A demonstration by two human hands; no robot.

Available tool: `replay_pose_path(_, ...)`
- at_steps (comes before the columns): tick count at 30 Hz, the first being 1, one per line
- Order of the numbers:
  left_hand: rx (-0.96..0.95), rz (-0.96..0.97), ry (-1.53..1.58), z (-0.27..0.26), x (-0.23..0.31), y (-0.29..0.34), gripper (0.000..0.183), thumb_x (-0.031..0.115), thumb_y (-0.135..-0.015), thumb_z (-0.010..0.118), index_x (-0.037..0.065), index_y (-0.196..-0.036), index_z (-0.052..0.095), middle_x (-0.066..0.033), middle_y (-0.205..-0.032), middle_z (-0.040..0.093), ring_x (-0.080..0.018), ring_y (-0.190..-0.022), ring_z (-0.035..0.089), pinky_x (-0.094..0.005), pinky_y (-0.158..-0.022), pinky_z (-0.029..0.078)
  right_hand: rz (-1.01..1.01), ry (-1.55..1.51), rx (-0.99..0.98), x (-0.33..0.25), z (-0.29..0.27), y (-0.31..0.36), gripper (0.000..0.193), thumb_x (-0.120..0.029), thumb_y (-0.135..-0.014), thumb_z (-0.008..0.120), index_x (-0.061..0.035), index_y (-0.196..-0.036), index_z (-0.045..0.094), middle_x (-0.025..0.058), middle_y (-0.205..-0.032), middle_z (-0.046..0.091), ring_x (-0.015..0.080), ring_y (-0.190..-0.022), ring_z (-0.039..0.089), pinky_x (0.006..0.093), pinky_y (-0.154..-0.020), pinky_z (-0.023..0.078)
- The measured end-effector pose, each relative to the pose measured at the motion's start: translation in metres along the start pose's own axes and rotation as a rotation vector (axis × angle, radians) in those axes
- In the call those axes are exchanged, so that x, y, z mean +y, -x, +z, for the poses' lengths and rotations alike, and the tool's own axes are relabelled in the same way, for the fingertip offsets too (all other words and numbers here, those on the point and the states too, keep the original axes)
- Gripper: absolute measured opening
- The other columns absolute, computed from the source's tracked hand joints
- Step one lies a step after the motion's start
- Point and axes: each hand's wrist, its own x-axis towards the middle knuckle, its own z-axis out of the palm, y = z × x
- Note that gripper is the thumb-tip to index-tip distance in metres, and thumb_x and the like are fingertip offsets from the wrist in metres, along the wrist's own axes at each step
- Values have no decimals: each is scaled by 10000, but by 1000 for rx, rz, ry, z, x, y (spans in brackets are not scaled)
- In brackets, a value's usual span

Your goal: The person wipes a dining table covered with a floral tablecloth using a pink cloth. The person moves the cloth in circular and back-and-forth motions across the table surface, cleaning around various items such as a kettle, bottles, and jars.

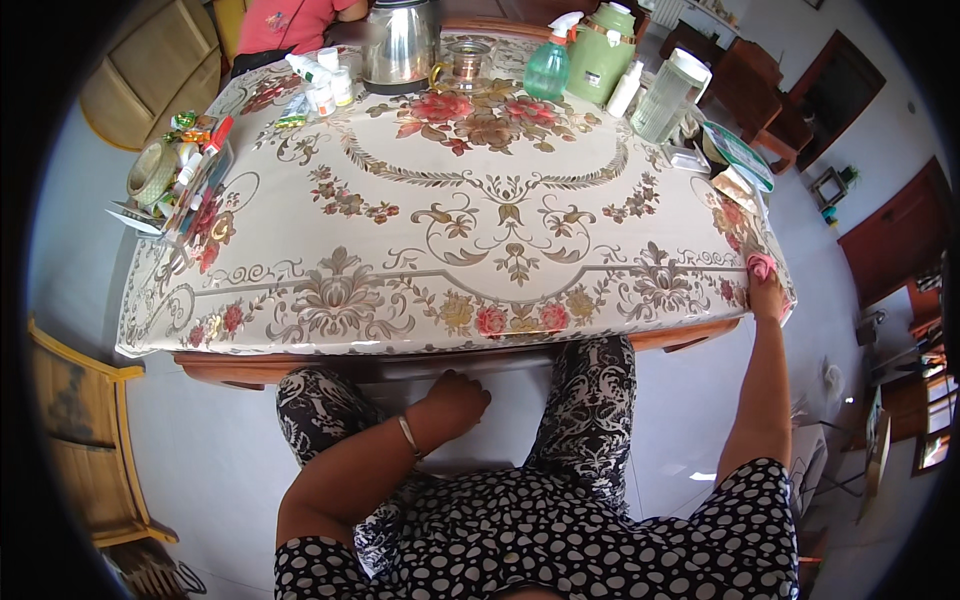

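Observation:
My right hand (767, 297) is stretched out to the table's right edge, closed on a bunched pink cloth (761, 266) that lies against the tablecloth. My left hand (456, 405), with a light bangle (408, 436) at the wrist, hangs over my lap below the table's front edge. Its fingers are curled in and nothing shows in them. A cream tablecloth (400, 235) with flower and scroll patterns covers the table under a glossy surface.
At the back stand a metal kettle (400, 50), a green spray bottle (548, 70), a green thermos (602, 55) and a glass pitcher (670, 97). Small bottles (330, 88) sit left of the kettle. A cluttered holder (185, 180) is at the left edge. Another person (290, 25) is beyond.

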Motion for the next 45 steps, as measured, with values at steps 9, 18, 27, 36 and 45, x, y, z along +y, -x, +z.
replay_pose_path(9, 84, 67, 39, 3, 10, 2, 212, 214, -730, 677, 71, -881, 636, -98, -855, 637, -272, -849, 625, -426, -784, 460, -474, -136, 208, -93, -40, 89, 490, -300, -877, 524, 23, -1244, 507, 183, -1257, 540, 362, -1164, 489, 417, -1026, 354)
replay_pose_path(18, 274, 80, 23, 13, 14, 10, 83, 140, -727, 588, 76, -756, 631, -71, -739, 632, -253, -744, 626, -404, -714, 479, -976, -539, 116, -284, -92, 188, 447, -158, -852, 557, 25, -1256, 501, 203, -1287, 506, 351, -1201, 468, 406, -1054, 317)
replay_pose_path(27, 335, 60, 2, 9, 9, 18, 73, 123, -733, 557, 91, -722, 621, -66, -706, 620, -239, -716, 613, -384, -692, 468, -1422, -504, -129, -477, -117, 274, 576, -341, -888, 526, -24, -1352, 399, 170, -1434, 348, 303, -1356, 282, 415, -1140, 154)
replay_pose_path(36, 299, -68, 177, 69, -18, -23, 169, 160, -776, 596, 52, -891, 658, -107, -926, 636, -258, -976, 587, -417, -837, 438, -1644, -741, -93, -578, -124, 326, 515, -343, -872, 520, -123, -1332, 445, 93, -1406, 411, 253, -1300, 373, 398, -1085, 264)
replay_pose_path(45, 95, -45, 100, -2, -9, 8, 212, 220, -741, 678, 87, -899, 630, -91, -919, 629, -268, -933, 606, -427, -861, 430, -1126, -598, 137, -524, -47, 153, 466, -333, -865, 532, -72, -1251, 509, 122, -1278, 532, 276, -1190, 492, 393, -1017, 357)
